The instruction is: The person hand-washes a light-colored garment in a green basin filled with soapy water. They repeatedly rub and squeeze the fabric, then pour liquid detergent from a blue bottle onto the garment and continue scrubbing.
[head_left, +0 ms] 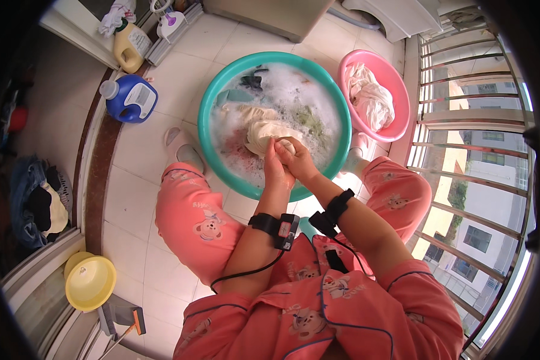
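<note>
A teal plastic basin (205,148) stands on the floor between my feet, filled with sudsy water. Both hands meet over its near half, gripping a cream-coloured wet garment (264,131). My left hand (276,167) presses against my right hand (298,157), fingers bunched around the cloth. The garment's far part lies in the foam. Around it, a dark cloth (253,81), a light blue cloth (234,96) and a green cloth (312,120) show through the suds. Something reddish is partly hidden under the foam to the left.
A pink basin (402,90) with white wet cloth (372,101) touches the teal basin's right side. At left stand a blue detergent bottle (132,100) and a beige bottle (131,47). Yellow basins (91,283) and a dustpan (119,310) sit lower left. Window bars (472,121) line the right.
</note>
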`<move>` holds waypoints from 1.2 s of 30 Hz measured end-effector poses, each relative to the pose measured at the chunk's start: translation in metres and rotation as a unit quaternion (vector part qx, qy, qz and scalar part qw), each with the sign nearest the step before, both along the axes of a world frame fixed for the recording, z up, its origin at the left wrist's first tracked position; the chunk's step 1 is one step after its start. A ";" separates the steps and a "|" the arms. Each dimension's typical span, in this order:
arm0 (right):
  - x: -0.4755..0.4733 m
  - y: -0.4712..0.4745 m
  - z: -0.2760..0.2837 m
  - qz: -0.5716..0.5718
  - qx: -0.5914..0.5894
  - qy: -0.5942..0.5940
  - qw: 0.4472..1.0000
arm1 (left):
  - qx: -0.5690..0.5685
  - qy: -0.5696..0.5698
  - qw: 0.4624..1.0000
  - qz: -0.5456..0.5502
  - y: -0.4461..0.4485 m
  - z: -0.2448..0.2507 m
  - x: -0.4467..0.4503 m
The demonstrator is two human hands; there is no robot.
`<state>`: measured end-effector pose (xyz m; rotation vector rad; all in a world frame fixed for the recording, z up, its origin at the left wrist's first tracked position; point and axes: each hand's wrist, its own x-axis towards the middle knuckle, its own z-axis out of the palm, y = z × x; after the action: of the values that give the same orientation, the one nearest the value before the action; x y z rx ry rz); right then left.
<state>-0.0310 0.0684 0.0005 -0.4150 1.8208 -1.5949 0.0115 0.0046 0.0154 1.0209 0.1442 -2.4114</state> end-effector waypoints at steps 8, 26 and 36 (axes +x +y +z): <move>0.001 0.016 0.051 0.235 0.049 0.318 0.917 | -0.100 0.079 0.971 -0.204 -0.010 -0.039 0.025; -0.011 -0.002 0.026 0.167 0.237 0.093 0.953 | -0.008 -0.001 0.997 -0.080 0.003 -0.025 0.001; -0.027 0.017 0.037 0.149 0.092 0.293 0.940 | -0.041 0.178 0.972 -0.148 0.009 -0.016 0.014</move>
<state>-0.0575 0.0859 0.0372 -1.1128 2.1811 -1.1464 0.0256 0.0135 -0.0010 0.5984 0.0166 -2.8303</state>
